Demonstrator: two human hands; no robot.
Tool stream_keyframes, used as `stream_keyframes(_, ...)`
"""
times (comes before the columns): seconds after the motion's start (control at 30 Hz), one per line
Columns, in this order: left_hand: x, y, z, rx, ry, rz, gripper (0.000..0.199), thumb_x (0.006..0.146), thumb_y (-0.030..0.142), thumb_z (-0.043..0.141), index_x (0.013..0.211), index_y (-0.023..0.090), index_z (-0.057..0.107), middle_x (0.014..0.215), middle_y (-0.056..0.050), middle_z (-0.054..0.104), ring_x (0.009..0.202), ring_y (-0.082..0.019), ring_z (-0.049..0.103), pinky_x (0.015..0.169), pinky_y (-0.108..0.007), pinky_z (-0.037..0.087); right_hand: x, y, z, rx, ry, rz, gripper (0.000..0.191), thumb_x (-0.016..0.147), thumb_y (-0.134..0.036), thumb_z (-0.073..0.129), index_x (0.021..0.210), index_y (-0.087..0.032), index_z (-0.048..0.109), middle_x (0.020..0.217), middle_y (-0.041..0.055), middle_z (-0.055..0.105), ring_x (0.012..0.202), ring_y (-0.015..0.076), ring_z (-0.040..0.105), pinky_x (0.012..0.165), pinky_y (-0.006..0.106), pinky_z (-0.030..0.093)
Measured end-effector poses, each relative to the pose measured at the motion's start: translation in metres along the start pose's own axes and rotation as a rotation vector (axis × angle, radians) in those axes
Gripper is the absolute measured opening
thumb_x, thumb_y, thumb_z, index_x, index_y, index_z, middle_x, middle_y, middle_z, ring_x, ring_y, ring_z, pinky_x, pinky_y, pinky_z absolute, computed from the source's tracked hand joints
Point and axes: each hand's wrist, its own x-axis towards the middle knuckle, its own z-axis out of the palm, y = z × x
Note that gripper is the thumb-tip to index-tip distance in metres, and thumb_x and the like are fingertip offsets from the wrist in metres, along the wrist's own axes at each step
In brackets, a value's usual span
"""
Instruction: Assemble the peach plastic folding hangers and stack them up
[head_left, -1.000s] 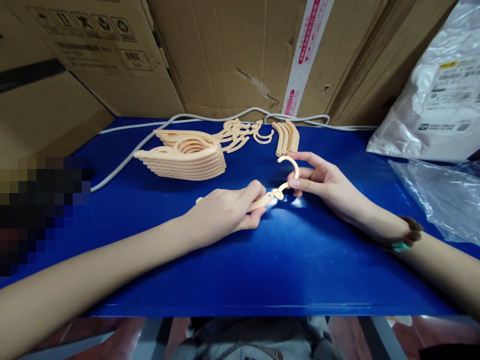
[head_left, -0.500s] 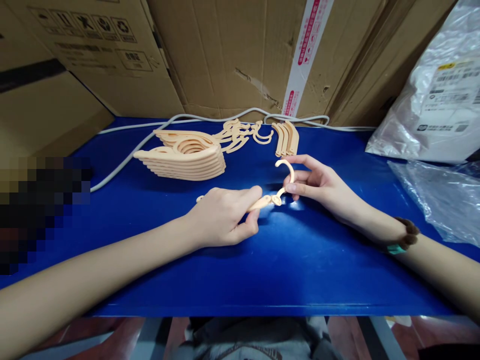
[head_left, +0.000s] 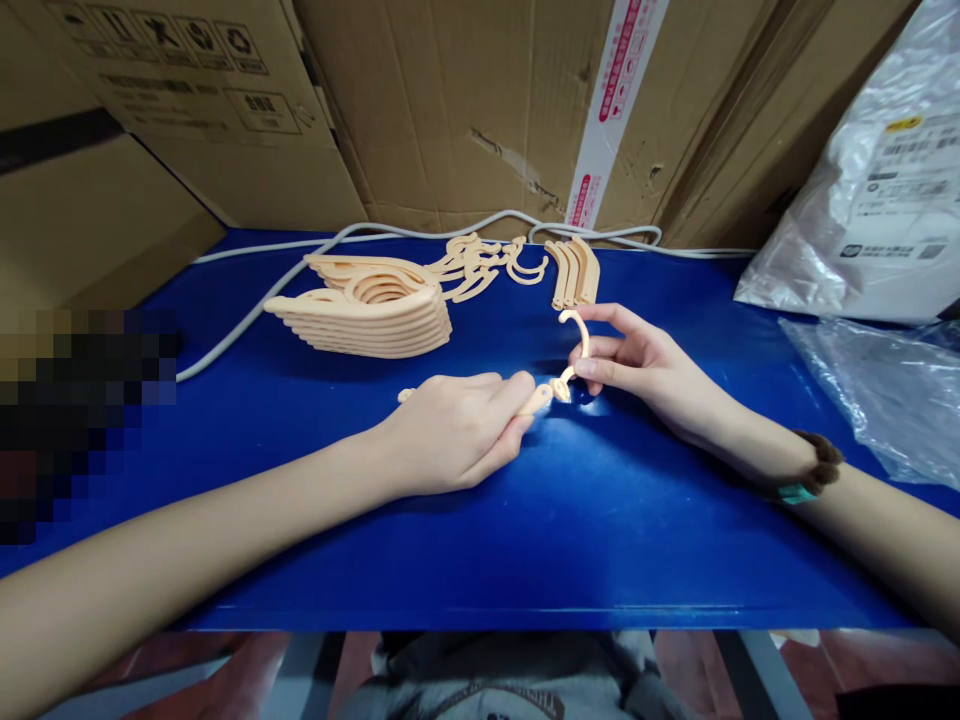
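While the hook point(head_left: 585, 338) is pinched between right fingers point(head_left: 609, 373), left fingers point(head_left: 512, 402) clasp a strip point(head_left: 536, 402).

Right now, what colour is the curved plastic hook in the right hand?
The curved plastic hook is pale peach, best seen in the head view.

Peach hook point(head_left: 585, 337), plain blue tabletop point(head_left: 600, 530)

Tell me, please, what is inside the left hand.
The left hand holds a beige piece: one end shows toward the right hand, and a beige tip, likely its other end, peeks out near the wrist. Its middle is covered.
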Motion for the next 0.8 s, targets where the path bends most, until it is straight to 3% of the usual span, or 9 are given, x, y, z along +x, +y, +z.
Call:
stream_keyframes(0.3,0.001,0.003,0.000,0.069,-0.040,0.004,0.021,0.100,0.028,0.024,0.094,0.019,0.043,0.073,-0.002,0.060,0.060,-0.015,0.058,0.051,-0.025,0.038,0.000,0.001,-0.001,-0.064,-0.030,0.011,0.047,0.083,-0.032,0.074,0.123,-0.023,0.050,0.081,-0.0020,0.066,0.068,0.0113,0.058,0.060,0.024,0.045)
stream_keyframes(0.8,0.000,0.006,0.000,0.146,-0.044,-0.022,0.023,0.100,0.028,0.029,0.088,0.020,0.047,0.065,0.001,0.057,0.054,-0.016,0.057,0.046,-0.028,0.026,-0.004,-0.012,-0.001,-0.204,0.009,-0.061,0.043,0.083,-0.033,0.072,0.118,-0.023,0.048,0.082,-0.0008,0.059,0.074,0.0156,0.059,0.055,0.026,0.053)
